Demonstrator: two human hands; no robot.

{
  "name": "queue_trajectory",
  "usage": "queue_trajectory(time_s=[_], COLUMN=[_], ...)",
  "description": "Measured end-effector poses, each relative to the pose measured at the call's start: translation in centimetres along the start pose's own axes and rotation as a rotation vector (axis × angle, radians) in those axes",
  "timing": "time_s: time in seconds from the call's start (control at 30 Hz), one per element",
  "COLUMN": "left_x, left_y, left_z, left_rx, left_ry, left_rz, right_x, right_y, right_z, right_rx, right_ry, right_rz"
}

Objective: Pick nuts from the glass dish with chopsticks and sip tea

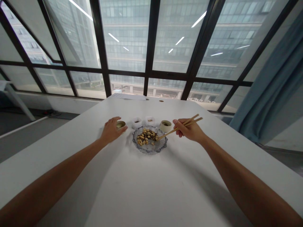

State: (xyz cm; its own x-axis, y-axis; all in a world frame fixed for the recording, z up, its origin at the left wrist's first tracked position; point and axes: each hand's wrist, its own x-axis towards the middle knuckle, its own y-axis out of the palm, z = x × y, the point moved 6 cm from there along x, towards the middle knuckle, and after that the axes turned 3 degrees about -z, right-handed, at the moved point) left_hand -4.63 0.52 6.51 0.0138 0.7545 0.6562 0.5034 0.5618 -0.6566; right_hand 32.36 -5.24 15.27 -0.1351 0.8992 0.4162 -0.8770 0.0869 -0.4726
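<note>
My right hand holds a pair of wooden chopsticks. Their tips reach down into a scalloped clear glass plate, at the right edge of a pile of pistachio-like nuts mixed with small dark pieces. Whether the tips pinch a piece is too small to tell. To the left of the plate, the thumb and fingers of my left hand curve around a small greenish cup standing on the table. A similar pale cup stands between the plate and my right hand.
Behind the plate sit two small white dishes, one with dark contents and one beside it. Papers lie at the far end of the white table. Windows rise beyond; a blue curtain hangs at right.
</note>
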Motion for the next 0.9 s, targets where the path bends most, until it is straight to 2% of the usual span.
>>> queue_trajectory(time_s=[0.1, 0.23, 0.43, 0.53, 0.67, 0.9], left_x=[-0.5, -1.0, -1.3, -1.3, -1.3, -1.4], left_y=[0.9, 1.5, 2.0, 2.0, 2.1, 1.5], left_z=[0.9, 1.4, 2.2, 2.1, 2.1, 1.8], left_rx=[-0.07, -0.128, -0.091, -0.093, -0.145, -0.247], left_ry=[-0.119, -0.185, -0.365, -0.358, -0.325, -0.257], left_rz=[-0.008, 0.018, 0.166, 0.171, 0.141, 0.068], right_x=[0.4, 1.1, 0.2, -1.0, -2.4, -2.7], right_y=[-0.8, -0.8, 3.0, 4.3, 4.8, 5.1], right_z=[-0.8, -3.2, -8.8, -10.1, -10.9, -11.2], right_rx=[0.118, 0.402, 0.756, 0.773, 0.778, 0.804], right_ry=[0.029, 0.098, 0.422, 0.449, 0.441, 0.399], right_rz=[-0.128, -0.324, -0.447, -0.491, -0.535, -0.489])
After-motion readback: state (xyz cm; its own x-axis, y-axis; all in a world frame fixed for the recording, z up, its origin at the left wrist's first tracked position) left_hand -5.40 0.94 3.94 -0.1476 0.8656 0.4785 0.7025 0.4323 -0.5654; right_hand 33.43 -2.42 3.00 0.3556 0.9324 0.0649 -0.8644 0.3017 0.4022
